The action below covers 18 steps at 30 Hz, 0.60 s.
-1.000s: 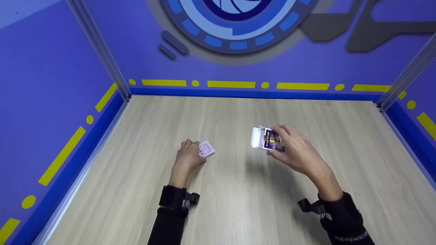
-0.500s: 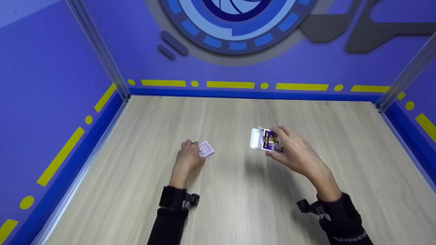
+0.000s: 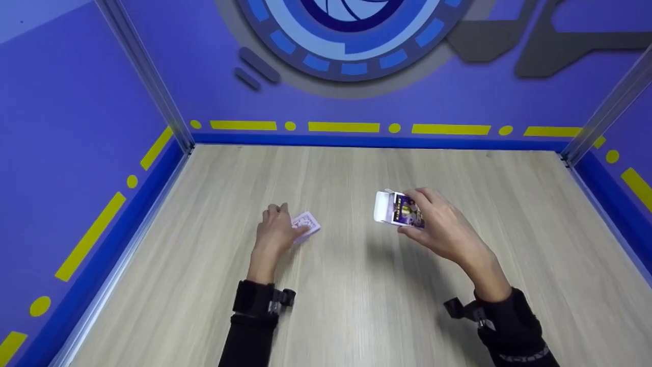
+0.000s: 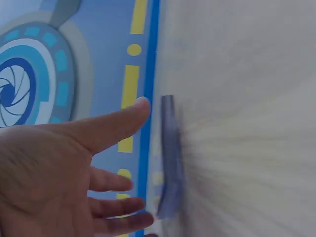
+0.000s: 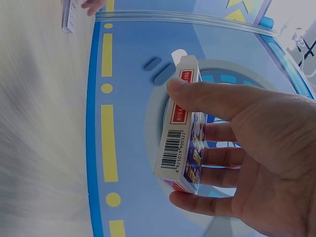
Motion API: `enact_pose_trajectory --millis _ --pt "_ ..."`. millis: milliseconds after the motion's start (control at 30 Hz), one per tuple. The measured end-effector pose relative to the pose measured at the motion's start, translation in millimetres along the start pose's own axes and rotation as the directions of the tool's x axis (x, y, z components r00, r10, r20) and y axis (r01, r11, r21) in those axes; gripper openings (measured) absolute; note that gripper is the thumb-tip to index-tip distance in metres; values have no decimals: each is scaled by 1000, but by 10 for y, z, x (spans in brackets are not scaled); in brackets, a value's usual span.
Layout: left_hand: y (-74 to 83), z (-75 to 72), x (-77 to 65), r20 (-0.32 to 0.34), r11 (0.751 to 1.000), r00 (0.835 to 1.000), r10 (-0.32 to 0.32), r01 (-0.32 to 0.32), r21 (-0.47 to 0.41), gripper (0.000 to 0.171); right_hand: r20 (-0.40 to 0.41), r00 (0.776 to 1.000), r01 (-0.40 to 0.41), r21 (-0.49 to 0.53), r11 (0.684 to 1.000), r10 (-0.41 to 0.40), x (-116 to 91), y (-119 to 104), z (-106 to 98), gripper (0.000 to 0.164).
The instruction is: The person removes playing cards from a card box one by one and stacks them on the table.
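A deck of playing cards [image 3: 307,223] with a patterned back on top lies on the table, and the left wrist view shows the deck [image 4: 171,158] edge-on. Beside it is my left hand [image 3: 275,229], its thumb and fingers extended and apart from the deck in the left wrist view. My right hand [image 3: 442,224] grips a purple-and-white card box [image 3: 407,210] above the table, its white end flap folded out toward the left. In the right wrist view, a barcode shows on the side of the box [image 5: 177,133], with the thumb on that side.
The wooden table [image 3: 336,306] is bounded by a purple back wall [image 3: 336,112] and side walls with yellow marks. Metal posts [image 3: 153,81] stand at the corners. Each wrist wears a black camera strap [image 3: 254,296].
My left hand has let go of the deck and shifted slightly left. The deck stays in place. My right hand with the card box has barely moved.
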State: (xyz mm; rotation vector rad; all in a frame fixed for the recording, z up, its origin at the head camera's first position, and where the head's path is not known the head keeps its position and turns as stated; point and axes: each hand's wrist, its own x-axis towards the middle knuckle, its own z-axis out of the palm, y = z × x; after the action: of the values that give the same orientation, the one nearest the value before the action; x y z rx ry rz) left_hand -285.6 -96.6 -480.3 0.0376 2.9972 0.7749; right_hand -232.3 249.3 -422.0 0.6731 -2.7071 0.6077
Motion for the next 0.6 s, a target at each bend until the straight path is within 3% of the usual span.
enact_pose_trajectory --millis 67,100,200,233,300,367,433,533,600 --pt "91 -63 -49 -140 998 989 47 -52 -29 70 -2 1000 1 -1 1000 -1 2 0 -1 70" --pt "162 -93 -83 -218 994 973 80 -93 -50 60 -3 1000 3 -2 1000 -3 2 -4 -1 70" --pt "449 -160 -250 -416 954 890 187 -265 -138 31 -10 1000 8 -4 1000 -8 3 -17 5 69" --pt "553 -170 -316 -455 931 863 219 -325 -168 22 -12 1000 9 -6 1000 -10 3 -24 7 69" --pt "758 -175 -446 -490 876 827 274 -425 -229 11 -16 1000 15 -16 1000 -15 3 -42 9 69" --pt "932 -147 -555 -484 817 813 324 -499 -290 7 -15 1000 19 -26 999 -20 1 -64 13 70" --pt "1066 -95 -626 -459 767 811 364 -540 -346 5 -10 1000 24 -32 999 -24 -3 -94 19 70" --pt "1192 7 -670 -418 715 814 402 -565 -412 9 -1 999 38 -37 999 -38 -10 -158 34 71" --pt "1233 74 -672 -403 693 818 411 -568 -444 14 1 998 57 -46 997 -57 -11 -205 49 71"
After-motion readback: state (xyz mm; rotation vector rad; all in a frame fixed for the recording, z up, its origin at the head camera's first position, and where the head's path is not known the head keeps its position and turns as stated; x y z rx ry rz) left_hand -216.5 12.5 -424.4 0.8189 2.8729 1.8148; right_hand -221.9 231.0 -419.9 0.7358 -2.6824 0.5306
